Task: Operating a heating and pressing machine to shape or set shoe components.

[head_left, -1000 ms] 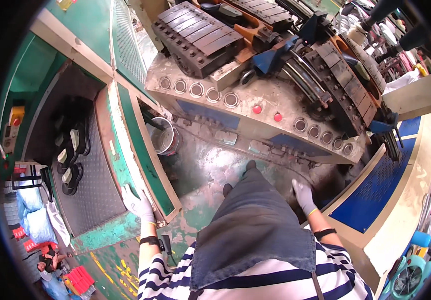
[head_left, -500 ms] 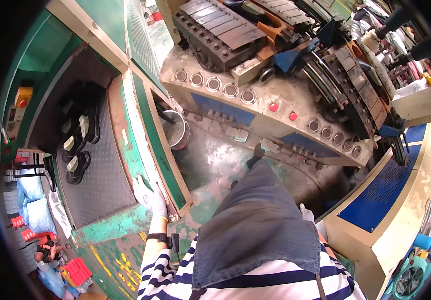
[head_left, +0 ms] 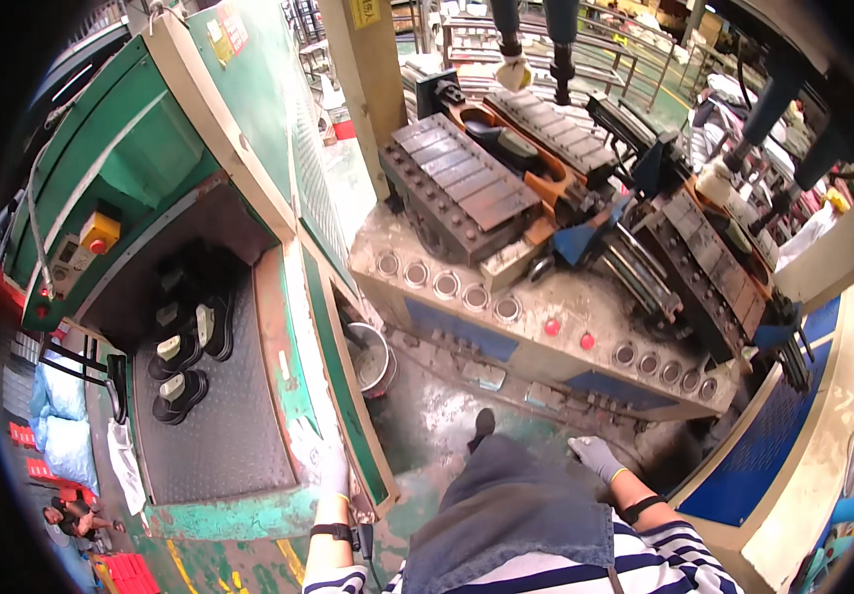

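Note:
My left hand (head_left: 322, 460), in a pale glove, lies on the worn green-and-white edge (head_left: 310, 396) of a green cabinet machine, fingers stretched out and holding nothing. My right hand (head_left: 599, 458), gloved too, hangs over the floor in front of a beige machine; its fingers are apart and nothing shows in them. Inside the cabinet, several black shoes (head_left: 183, 398) with pale inserts stand on a dark textured bed (head_left: 224, 445). Those at the back are lost in shadow. On the beige machine, a dark shoe (head_left: 498, 137) with a pale insert sits between the metal blocks of the left station.
The beige machine's panel (head_left: 536, 307) carries round silver dials and red buttons (head_left: 552, 326). A metal bucket (head_left: 371, 358) stands between the machines. A yellow box with a red button (head_left: 100, 233) is on the cabinet. A beige-and-blue housing (head_left: 758, 465) lies at right.
The view has tilted up and shifted, so the machines sit lower. My right hand has come out from beside the apron, forward and into view. My left hand stays on the cabinet edge.

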`<state>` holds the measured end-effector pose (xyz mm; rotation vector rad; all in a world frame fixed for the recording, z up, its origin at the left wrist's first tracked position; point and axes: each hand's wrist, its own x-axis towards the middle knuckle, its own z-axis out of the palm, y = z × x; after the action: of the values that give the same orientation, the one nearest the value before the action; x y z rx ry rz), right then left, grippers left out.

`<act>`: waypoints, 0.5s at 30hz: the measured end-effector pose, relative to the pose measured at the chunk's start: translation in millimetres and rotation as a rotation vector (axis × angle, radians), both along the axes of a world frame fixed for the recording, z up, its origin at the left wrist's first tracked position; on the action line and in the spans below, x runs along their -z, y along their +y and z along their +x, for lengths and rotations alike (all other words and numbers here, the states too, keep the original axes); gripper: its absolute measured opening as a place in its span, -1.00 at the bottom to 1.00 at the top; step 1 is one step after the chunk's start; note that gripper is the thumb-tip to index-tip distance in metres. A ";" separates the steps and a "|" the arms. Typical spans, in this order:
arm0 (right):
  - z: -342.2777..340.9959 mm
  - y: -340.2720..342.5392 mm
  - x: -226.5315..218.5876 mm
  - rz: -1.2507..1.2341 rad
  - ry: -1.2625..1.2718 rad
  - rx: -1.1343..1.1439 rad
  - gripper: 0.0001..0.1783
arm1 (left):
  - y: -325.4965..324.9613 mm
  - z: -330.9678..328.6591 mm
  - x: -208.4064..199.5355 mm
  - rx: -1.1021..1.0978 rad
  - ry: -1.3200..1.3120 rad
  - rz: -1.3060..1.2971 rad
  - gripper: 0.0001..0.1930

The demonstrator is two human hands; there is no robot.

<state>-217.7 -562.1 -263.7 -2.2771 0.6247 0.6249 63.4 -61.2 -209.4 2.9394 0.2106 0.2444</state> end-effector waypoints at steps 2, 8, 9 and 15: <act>60.0 1.4 -30.5 0.092 -0.249 0.067 -0.56 | -5.9 32.0 2.9 0.034 0.014 0.064 -0.27; 295.2 -46.1 -174.2 0.207 -0.920 0.245 -0.75 | -64.5 132.9 -21.9 0.079 0.025 0.032 -0.09; 338.6 -49.3 -204.3 0.222 -1.000 0.231 -0.78 | -55.6 148.2 -13.3 0.028 0.005 0.067 -0.08; 517.2 -157.5 -231.0 -0.298 -0.938 0.218 -0.48 | -78.4 222.0 7.4 -0.062 0.049 -0.024 -0.06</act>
<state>299.5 -719.6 -32.6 -2.3763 0.4821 -0.6687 285.4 -139.6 -216.8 2.9204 0.3091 0.1767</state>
